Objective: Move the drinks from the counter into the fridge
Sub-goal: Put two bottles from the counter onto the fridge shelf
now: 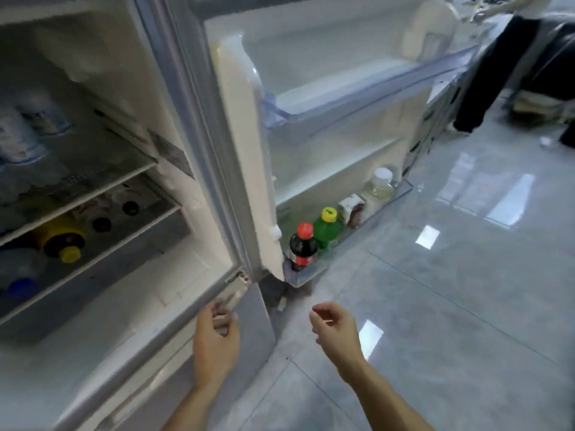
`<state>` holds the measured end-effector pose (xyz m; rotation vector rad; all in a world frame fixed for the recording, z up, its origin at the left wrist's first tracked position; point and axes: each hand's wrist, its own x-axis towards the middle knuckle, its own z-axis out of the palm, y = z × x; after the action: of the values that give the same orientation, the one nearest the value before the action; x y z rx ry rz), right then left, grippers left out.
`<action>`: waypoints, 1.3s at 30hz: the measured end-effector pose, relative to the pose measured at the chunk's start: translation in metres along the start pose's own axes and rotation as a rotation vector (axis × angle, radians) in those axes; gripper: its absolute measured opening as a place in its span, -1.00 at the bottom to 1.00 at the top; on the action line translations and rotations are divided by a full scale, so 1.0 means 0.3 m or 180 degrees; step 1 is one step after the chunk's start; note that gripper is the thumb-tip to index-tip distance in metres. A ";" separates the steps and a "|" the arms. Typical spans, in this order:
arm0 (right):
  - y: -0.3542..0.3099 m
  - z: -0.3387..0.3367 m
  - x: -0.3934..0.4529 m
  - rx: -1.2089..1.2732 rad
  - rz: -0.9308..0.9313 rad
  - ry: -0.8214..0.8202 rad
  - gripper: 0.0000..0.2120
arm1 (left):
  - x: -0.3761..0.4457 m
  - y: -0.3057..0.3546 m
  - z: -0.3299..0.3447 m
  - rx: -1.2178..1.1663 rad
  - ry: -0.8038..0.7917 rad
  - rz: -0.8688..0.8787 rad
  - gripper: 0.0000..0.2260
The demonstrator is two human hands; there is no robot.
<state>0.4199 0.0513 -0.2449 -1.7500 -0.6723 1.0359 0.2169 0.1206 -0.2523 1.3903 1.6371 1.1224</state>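
The fridge (199,169) stands open in front of me, its door (245,157) swung out to the right. In the lowest door bin stand a dark cola bottle with a red cap (303,245), a green bottle with a yellow cap (326,228), a small carton (351,209) and a clear bottle with a white cap (379,185). On the inner shelves lie a yellow-capped bottle (62,241), dark-capped bottles (115,216) and pale bottles (21,132), all blurred. My left hand (216,340) hangs empty near the fridge's lower front edge. My right hand (336,331) hangs empty over the floor, fingers loosely curled.
A glossy grey tiled floor (451,275) spreads to the right. The upper door bin (357,94) holds nothing visible. A person's dark trouser leg (488,79) and dark furniture stand at the top right.
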 end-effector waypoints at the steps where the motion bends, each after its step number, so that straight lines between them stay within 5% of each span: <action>1: 0.064 -0.072 -0.014 -0.0039 0.0158 0.0136 -0.96 | -0.042 -0.031 0.026 0.0151 -0.0195 -0.0059 -0.76; 6: 0.369 -0.400 -0.146 0.0167 0.0999 0.0670 -0.96 | -0.236 -0.202 0.106 0.0612 -0.1015 -0.0701 -0.69; 17: 0.710 -0.763 -0.436 0.0508 0.2290 0.1439 -0.92 | -0.403 -0.393 0.137 0.1859 -0.1851 -0.1860 -0.56; 19: 0.735 -0.795 -0.468 0.0553 0.2420 0.1588 -0.92 | -0.387 -0.403 0.176 0.1952 -0.1869 -0.1876 -0.47; 21: 0.745 -0.819 -0.492 0.0572 0.2528 0.1747 -0.92 | -0.357 -0.402 0.236 0.2057 -0.1924 -0.1900 -0.58; 25: 0.741 -0.854 -0.506 0.0617 0.2769 0.2017 -0.92 | -0.277 -0.334 0.409 0.2319 -0.2528 -0.1612 -0.58; 32: 0.745 -0.907 -0.482 0.0625 0.3042 0.2316 -0.89 | -0.143 -0.214 0.829 0.1816 -0.3242 -0.1236 -0.70; 39: 0.786 -1.058 -0.363 0.0750 0.3339 0.2357 -0.83 | -0.079 -0.093 1.160 0.1673 -0.3298 -0.1219 -0.71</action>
<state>0.6411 -0.2715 -0.3675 -2.0694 0.8890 0.9191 0.5273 0.1555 -0.4098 1.4820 1.3078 -0.2980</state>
